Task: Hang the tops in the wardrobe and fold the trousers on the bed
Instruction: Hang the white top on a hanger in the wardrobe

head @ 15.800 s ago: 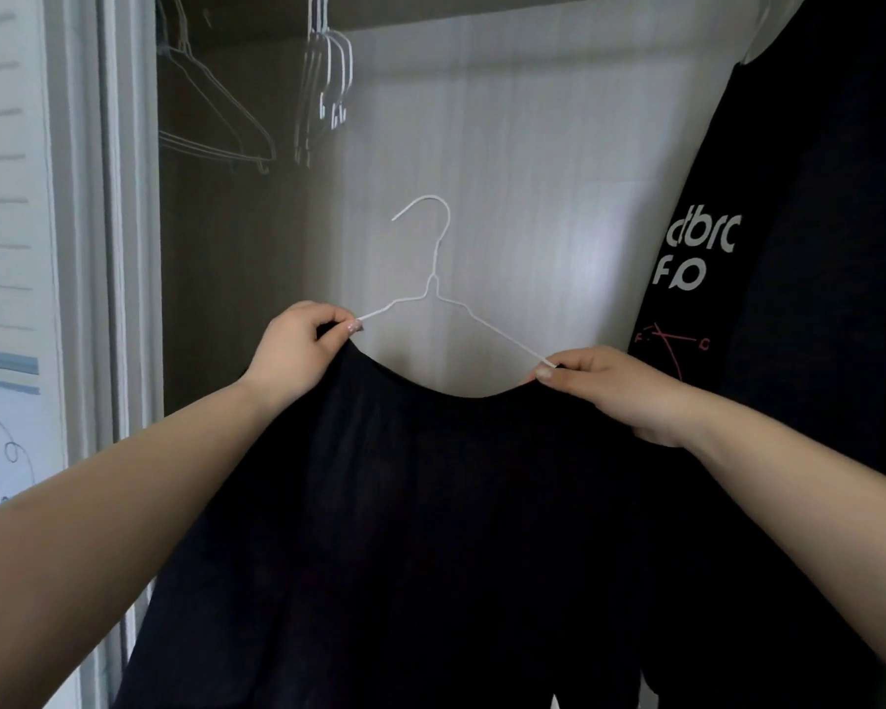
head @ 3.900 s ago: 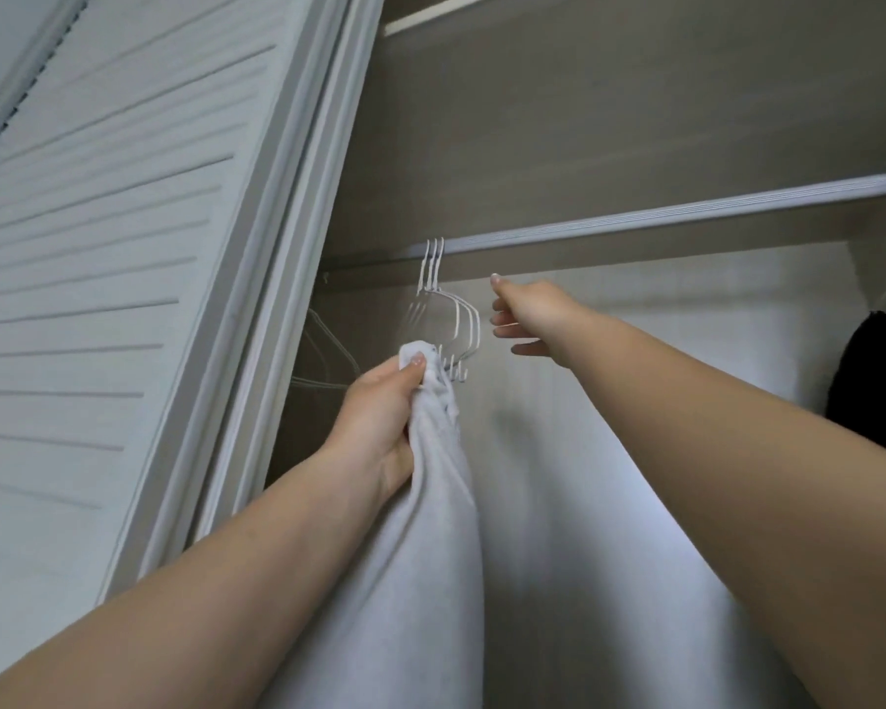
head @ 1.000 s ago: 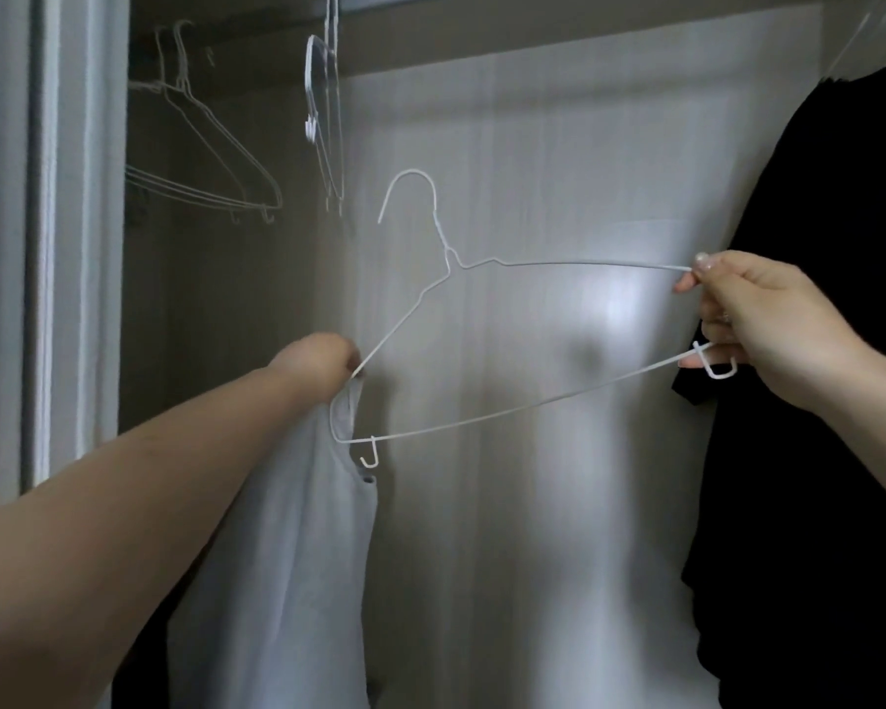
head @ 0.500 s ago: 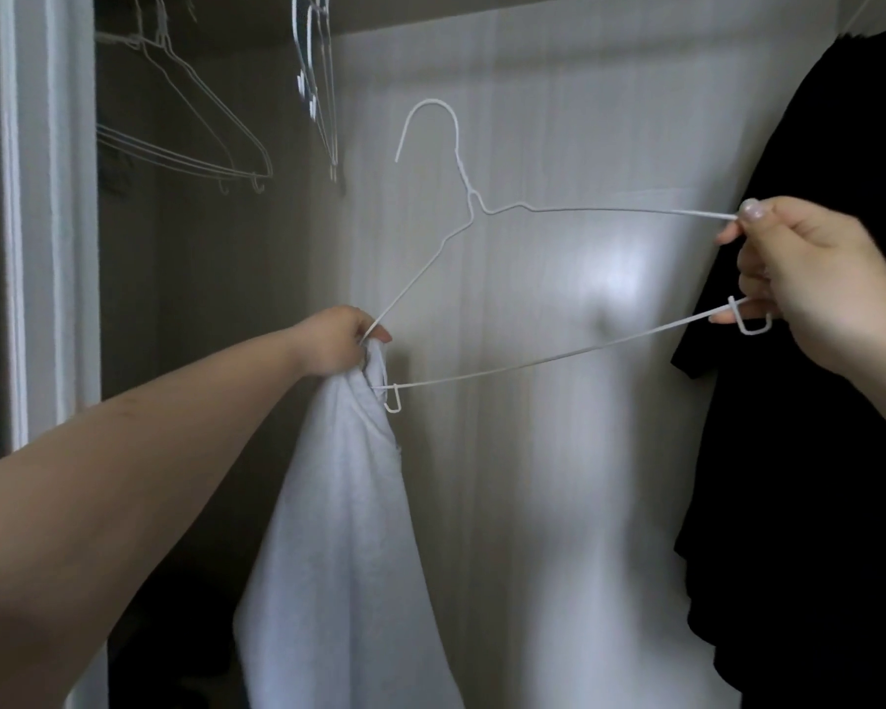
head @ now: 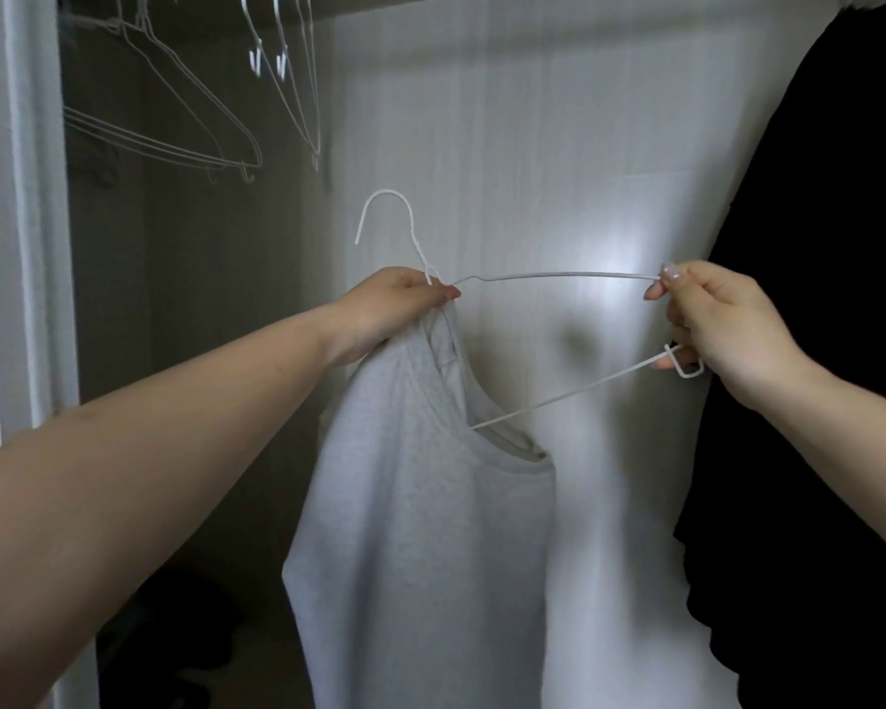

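While we hold it up inside the wardrobe (head: 533,120), the white wire hanger (head: 558,274) sits between our two hands, hook up and tilted, its right end higher than its left end.

Left hand (head: 395,309): fingers curled, pinching the hanger just below the hook twist together with the collar of the light grey top (head: 420,529). Right hand (head: 722,319): fingers curled round the hanger's right end, thumb and forefinger on the upper wire, the small end loop showing just below the fingers.

The top hangs from our left hand, in front of the pale back panel, centre-left of the view. The hanger's left end is inside the neck opening; the lower wire comes out of the neckline and runs up and right to our right hand. The right shoulder of the top is not on the hanger; the collar sags below the lower wire. Fabric drops straight down past the lower edge of the view.

Far upper left, several empty white wire hangers (head: 175,125) hang in two groups; the rail itself is out of view. A black garment (head: 829,350) hangs along the right edge, just behind our right hand. White door frame (head: 16,222) at the far left. Bottom of the wardrobe is dark; we cannot tell what lies there.
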A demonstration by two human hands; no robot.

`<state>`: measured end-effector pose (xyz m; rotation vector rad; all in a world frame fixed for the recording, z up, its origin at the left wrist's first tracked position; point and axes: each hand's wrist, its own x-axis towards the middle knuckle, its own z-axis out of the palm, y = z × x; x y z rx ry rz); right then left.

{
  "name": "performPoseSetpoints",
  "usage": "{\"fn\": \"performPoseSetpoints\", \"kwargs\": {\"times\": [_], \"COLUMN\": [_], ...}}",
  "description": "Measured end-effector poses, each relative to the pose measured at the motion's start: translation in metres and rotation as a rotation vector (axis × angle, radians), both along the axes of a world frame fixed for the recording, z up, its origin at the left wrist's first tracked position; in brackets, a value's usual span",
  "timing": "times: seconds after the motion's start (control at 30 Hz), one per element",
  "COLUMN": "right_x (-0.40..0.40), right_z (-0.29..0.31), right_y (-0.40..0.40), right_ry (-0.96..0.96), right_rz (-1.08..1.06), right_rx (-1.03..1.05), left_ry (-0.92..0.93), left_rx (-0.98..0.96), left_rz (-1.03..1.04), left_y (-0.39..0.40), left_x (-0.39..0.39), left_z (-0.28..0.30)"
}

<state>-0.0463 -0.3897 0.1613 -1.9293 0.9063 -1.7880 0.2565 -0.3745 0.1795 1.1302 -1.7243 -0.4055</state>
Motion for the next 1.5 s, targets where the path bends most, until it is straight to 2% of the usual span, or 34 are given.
{"fn": "performPoseSetpoints", "kwargs": {"times": [0.13,0.2,0.3,0.37,0.47,0.57,0.7,0.77,0.9,1.07,1.23,1.4,1.5], "right_x": [0.0,0.002,0.009,0.023,0.055,0.081,0.085,0.076,0.045,0.016,0.003,0.0,-0.001], "right_z": [-0.013,-0.026,-0.06,-0.087,-0.117,-0.128,-0.13,-0.129,-0.118,-0.095,-0.077,-0.072,-0.071], "right_y": [-0.002,-0.003,-0.005,-0.004,0.0,0.004,0.003,0.002,0.003,0.0,0.002,0.002,0.003], "right_ry": [-0.036,-0.132,-0.43,-0.48,-0.202,0.317,1.087,1.29,1.356,1.362,1.311,1.293,1.301], "right_rz": [0.093,0.179,0.455,0.573,0.521,0.391,-0.044,-0.187,-0.215,-0.275,-0.177,-0.138,-0.15], "right_rx": [0.013,0.063,0.281,0.413,0.462,0.274,0.088,0.052,0.064,0.0,0.108,0.136,0.109], "left_ry": [0.015,0.066,0.113,0.131,0.146,0.18,0.189,0.176,0.088,-0.038,0.056,0.254,0.245], "left_rx": [-0.075,-0.083,-0.075,-0.077,-0.069,-0.064,-0.076,-0.112,-0.115,-0.084,-0.086,-0.095,-0.091], "left_rz": [0.105,0.127,0.142,0.135,0.096,0.078,0.118,0.183,0.355,0.422,0.381,0.346,0.36], "left_y": [-0.003,-0.005,-0.007,-0.008,-0.008,-0.008,-0.004,-0.003,-0.007,-0.016,-0.021,-0.02,-0.02], "left_x": [-0.002,-0.003,-0.001,-0.001,-0.004,-0.009,-0.008,-0.001,0.016,0.024,0.026,0.024,0.024], "left_z": [-0.009,-0.014,-0.019,-0.022,-0.023,-0.021,-0.021,-0.021,-0.03,-0.047,-0.056,-0.063,-0.065]}}
